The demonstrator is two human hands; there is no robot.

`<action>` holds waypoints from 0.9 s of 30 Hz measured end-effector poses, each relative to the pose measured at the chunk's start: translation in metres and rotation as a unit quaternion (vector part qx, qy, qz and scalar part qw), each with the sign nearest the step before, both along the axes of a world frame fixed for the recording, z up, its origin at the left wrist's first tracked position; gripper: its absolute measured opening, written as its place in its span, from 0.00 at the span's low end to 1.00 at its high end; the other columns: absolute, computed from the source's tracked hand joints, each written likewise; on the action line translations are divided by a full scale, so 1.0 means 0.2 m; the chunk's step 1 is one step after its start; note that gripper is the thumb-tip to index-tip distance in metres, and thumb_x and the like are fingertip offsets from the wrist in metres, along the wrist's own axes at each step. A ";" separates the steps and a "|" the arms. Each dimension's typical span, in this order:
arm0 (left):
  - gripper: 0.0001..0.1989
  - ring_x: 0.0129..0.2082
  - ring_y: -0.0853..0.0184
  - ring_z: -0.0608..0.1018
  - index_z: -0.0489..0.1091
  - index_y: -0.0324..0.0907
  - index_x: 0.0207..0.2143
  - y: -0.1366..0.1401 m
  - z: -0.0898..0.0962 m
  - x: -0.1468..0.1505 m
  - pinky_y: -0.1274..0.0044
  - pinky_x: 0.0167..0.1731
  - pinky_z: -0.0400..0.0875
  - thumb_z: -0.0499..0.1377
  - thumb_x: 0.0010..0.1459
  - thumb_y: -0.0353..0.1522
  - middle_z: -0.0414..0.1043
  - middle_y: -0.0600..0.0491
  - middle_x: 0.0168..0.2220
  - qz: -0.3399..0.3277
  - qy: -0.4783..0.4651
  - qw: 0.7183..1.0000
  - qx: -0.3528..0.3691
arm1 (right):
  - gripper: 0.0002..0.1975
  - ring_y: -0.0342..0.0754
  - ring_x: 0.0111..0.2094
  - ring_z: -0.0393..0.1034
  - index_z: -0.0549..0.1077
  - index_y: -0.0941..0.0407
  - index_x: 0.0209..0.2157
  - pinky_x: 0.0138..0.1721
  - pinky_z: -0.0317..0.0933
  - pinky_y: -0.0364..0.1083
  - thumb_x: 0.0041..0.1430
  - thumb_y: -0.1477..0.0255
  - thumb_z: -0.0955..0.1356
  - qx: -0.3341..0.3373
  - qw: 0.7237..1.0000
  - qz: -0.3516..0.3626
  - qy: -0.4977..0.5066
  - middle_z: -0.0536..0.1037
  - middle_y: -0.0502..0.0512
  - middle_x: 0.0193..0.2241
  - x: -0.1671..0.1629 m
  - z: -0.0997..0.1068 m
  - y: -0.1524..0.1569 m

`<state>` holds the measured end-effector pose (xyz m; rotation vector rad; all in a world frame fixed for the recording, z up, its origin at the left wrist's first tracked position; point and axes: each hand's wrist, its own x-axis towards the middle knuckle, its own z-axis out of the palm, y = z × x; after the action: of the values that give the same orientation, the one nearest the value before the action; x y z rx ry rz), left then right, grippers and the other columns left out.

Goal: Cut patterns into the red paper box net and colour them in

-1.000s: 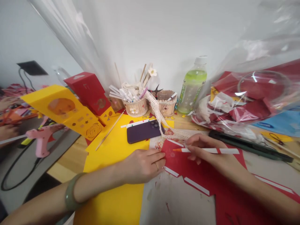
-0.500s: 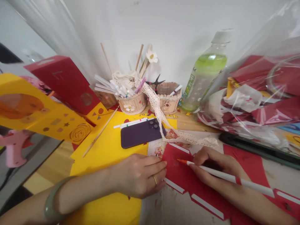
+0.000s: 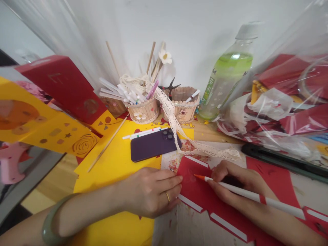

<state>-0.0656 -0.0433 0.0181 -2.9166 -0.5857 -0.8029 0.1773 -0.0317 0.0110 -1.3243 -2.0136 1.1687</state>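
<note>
A red cut-out card (image 3: 191,194) with white strips along its edge tabs lies at an angle in front of me. At its left edge rests my left hand (image 3: 153,193), fingers together and pressed over the border, with the thumb out of sight. My right hand (image 3: 232,181) pinches a white marker pen (image 3: 241,191) with a pointed orange tip, which meets or hovers just above the card. The card's right part runs beneath my right hand and forearm. Behind the card trails a cream lace ribbon (image 3: 176,126), partly over a dark purple phone (image 3: 151,145).
Yellow paper (image 3: 110,191) lies under my left arm. Craft cups (image 3: 142,112) holding pens stand by the wall, beside a green drink bottle (image 3: 225,78). A clear plastic bag (image 3: 282,102) of red scraps sits right. Left are a red box (image 3: 61,85) and a pink glue gun (image 3: 11,164).
The view has shifted slightly. Both hands keep their places on the card and the marker pen, and the pen tip stays at about the same spot.
</note>
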 end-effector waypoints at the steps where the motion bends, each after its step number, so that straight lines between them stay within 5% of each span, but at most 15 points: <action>1: 0.08 0.36 0.65 0.79 0.72 0.31 0.36 0.00 0.00 0.00 0.78 0.34 0.77 0.56 0.58 0.28 0.77 0.47 0.37 0.000 0.000 1.000 -0.001 | 0.13 0.42 0.20 0.57 0.63 0.53 0.23 0.19 0.51 0.42 0.58 0.61 0.63 -0.001 1.000 0.000 -0.001 0.67 0.48 0.20 0.00 0.00 0.00; 15: 0.10 0.37 0.65 0.79 0.73 0.30 0.36 0.00 -0.01 0.00 0.78 0.36 0.77 0.54 0.60 0.28 0.77 0.45 0.37 -0.008 -0.004 1.000 0.004 | 0.10 0.42 0.21 0.61 0.63 0.53 0.22 0.20 0.55 0.41 0.57 0.71 0.64 0.037 0.999 0.010 0.012 0.69 0.46 0.21 0.02 0.00 0.00; 27: 0.10 0.38 0.65 0.79 0.72 0.31 0.37 0.00 -0.03 0.00 0.77 0.36 0.77 0.53 0.61 0.29 0.77 0.46 0.38 -0.002 -0.012 1.000 -0.001 | 0.10 0.41 0.19 0.58 0.62 0.53 0.23 0.18 0.52 0.40 0.58 0.68 0.63 0.031 0.999 0.011 0.004 0.67 0.45 0.19 0.02 0.01 -0.01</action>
<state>-0.0658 -0.0439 0.0127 -2.9148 -0.5841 -0.8408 0.1814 -0.0338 0.0137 -1.2696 -2.0472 1.1109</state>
